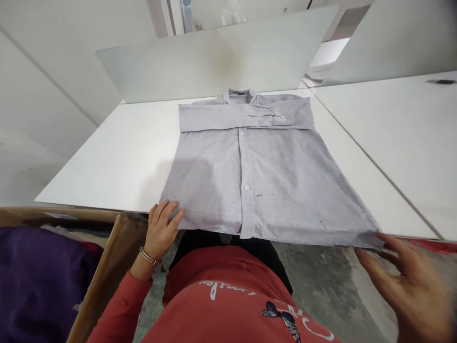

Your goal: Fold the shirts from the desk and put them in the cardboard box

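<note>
A grey button-up shirt lies front side up on the white table, collar at the far end. Both sleeves are folded across its chest in one band. The lower hem reaches over the table's near edge. At the hem's left corner, my left hand rests with its fingers spread on the cloth and table edge. My right hand is at the hem's right corner, thumb and fingers closed about the fabric; it is partly blurred.
The white table has a seam right of the shirt. A pale upright panel stands along the back. Below left is a cardboard box holding purple cloth. A small dark object lies far right.
</note>
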